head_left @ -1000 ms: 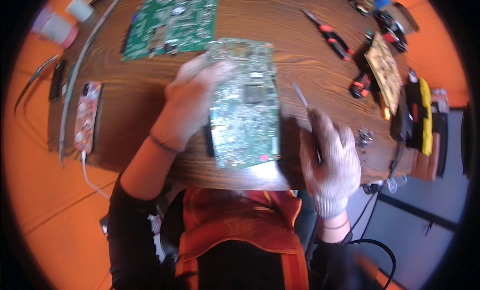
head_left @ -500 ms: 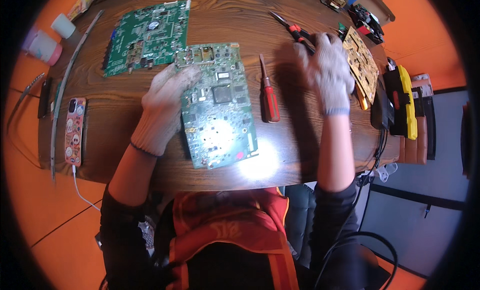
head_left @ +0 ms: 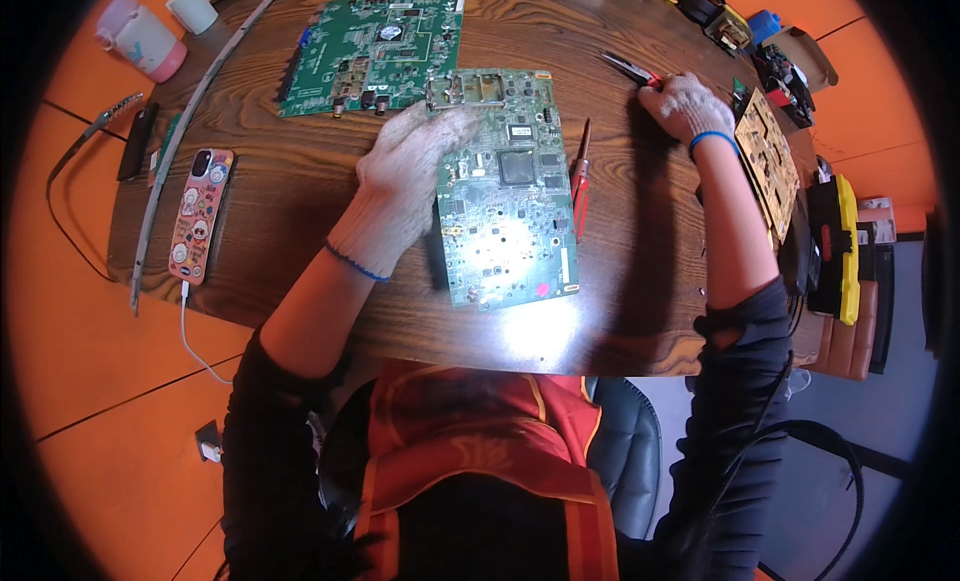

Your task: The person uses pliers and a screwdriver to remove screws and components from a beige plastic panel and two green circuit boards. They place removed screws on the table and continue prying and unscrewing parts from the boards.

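My left hand, in a pale knitted glove, grips a green circuit board by its left edge, thumb on top. The board is tilted above the table, with metal frames at its far end and a bright light spot on its near half. Far to the right, my gloved right hand is closed over the handles of pliers; the dark jaws and a bit of red handle show, the rest is hidden. Under the board's right edge lies a screwdriver with a red handle, partly covered.
Another green board lies at the back. A tan board stands right of my right arm, near a yellow-and-black case. On the left are a phone with a cable, a long grey strip and a pink-based cup.
My right hand has come down over the pliers' handles and closed on them. The view has shifted, so most things sit further right. The held board now partly covers the screwdriver.
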`<state>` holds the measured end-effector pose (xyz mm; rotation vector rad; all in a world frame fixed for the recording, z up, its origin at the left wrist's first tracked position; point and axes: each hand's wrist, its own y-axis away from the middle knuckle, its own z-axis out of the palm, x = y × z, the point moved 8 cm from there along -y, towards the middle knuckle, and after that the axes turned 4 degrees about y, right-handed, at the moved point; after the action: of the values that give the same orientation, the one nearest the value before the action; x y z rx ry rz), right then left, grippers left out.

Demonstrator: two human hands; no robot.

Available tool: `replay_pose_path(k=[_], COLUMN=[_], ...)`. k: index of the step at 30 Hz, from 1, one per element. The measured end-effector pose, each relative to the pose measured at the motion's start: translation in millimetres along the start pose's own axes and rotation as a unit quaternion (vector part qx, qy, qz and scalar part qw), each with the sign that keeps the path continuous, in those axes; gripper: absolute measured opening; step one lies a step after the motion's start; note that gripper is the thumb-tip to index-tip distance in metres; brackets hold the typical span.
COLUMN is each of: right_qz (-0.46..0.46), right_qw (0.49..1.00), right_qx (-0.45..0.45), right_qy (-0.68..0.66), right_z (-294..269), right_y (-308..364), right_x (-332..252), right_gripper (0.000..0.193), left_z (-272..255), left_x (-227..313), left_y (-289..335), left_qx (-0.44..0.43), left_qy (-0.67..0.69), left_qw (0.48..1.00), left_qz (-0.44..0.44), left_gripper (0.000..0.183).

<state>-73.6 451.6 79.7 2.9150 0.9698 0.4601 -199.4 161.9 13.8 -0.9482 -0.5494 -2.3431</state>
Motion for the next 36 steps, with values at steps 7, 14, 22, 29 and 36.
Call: replay_pose_path(k=[7, 14, 22, 29, 36], right_qz=[-0.085, -0.003, -0.227, -0.278, -0.295], right_qw=[0.984, 0.976, 0.905, 0.905, 0.889], right_qx=[-0.036, 0.121, 0.288, 0.321, 0.349], right_qy=[0.154, -0.18, -0.216, 0.01, -0.008], right_z=[-16, 14, -29, -71, -85], right_y=[13, 11, 131, 189, 223], right_x=[-16, 41, -2, -73, -79], right_gripper=[0.042, 0.053, 0.02, 0.022, 0.021], left_z=[1, 2, 6, -1, 15], left_x=[0, 2, 7, 12, 31], left_y=[5, 1, 5, 4, 30], left_qx=[0.022, 0.012, 0.022, 0.047, 0.052], left_qy=[-0.009, -0.009, -0.06, -0.114, -0.096], left_qw=[1.0, 1.0, 0.998, 0.992, 0.989], left_qz=[-0.004, 0.017, 0.012, 0.016, 0.1], left_gripper=[0.028, 0.03, 0.027, 0.029, 0.028])
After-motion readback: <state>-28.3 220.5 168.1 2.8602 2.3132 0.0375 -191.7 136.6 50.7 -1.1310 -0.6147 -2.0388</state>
